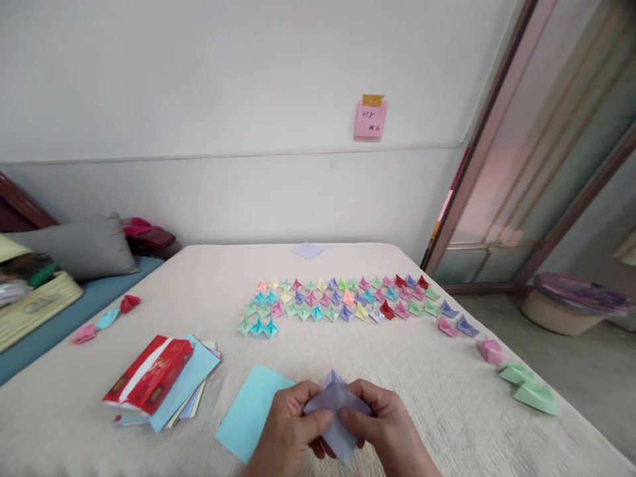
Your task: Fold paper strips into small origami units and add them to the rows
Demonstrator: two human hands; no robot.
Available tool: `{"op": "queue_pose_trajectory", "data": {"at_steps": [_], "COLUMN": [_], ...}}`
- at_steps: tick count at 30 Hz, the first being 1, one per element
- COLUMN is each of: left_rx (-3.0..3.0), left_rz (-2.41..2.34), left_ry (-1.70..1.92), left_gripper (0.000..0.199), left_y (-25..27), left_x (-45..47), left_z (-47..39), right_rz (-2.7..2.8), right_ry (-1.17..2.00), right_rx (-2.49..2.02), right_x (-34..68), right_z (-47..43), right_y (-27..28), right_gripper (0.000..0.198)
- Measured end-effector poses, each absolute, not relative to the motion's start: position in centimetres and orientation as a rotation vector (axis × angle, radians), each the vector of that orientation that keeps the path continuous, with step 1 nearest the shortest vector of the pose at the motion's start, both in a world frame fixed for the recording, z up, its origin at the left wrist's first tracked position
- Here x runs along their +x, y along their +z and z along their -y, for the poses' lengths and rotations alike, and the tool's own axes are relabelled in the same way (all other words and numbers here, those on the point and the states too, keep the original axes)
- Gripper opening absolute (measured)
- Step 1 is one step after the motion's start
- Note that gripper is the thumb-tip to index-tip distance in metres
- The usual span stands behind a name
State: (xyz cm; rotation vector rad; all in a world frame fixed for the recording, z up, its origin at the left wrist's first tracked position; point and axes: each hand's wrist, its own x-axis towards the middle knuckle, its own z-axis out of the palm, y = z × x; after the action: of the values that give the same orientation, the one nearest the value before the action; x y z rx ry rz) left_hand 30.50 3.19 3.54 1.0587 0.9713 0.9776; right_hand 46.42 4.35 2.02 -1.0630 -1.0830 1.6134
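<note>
A lavender sheet of origami paper (pixel 338 401), folded into a diamond with a raised point at its far corner, is held between both hands near the table's front. My left hand (pixel 301 421) pinches its left side, thumb on top and fingers beneath. On the other side, my right hand (pixel 380 417) grips it the same way, the two thumbs almost meeting at the middle crease. Partly behind my left hand lies a flat light-blue sheet (pixel 253 407). Beyond the hands stand rows of small folded paper pieces (pixel 318 311) in many colours.
A red tissue pack (pixel 152 372) rests on a stack of coloured paper (pixel 196 387) at left. Folded green paper (pixel 536 396) and a pink piece (pixel 491 351) lie along the right edge. A lavender square (pixel 308 250) lies at the back. A bin (pixel 571 305) stands right of the table.
</note>
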Motion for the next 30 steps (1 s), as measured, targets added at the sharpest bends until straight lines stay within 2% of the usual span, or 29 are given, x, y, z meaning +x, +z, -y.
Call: {"op": "queue_pose_trajectory", "data": {"at_steps": [5, 9, 19, 30], "left_rx": [0.988, 1.021, 1.275, 1.207], "left_rz": [-0.906, -0.988, -0.94, -1.015], "left_ry": [1.046, 1.099, 1.078, 1.086], "left_gripper": [0.024, 0.02, 0.021, 0.024], "left_y": [2.8, 2.6, 4.3, 4.7], "left_x": [29.9, 29.5, 28.6, 28.9], "left_z": [-3.2, -3.1, -3.0, -2.8], "right_rz": [0.907, 0.895, 0.877, 1.074], "right_ry": [1.56, 1.542, 1.613, 1.557], "right_rx": [-1.025, -1.015, -0.962, -0.955], "right_x": [46.9, 47.5, 47.7, 48.1], "right_z": [-4.4, -4.2, -4.0, -4.0], "right_y": [3.1, 3.6, 4.6, 4.3], "right_gripper": [0.003, 0.011, 0.013, 0.02]}}
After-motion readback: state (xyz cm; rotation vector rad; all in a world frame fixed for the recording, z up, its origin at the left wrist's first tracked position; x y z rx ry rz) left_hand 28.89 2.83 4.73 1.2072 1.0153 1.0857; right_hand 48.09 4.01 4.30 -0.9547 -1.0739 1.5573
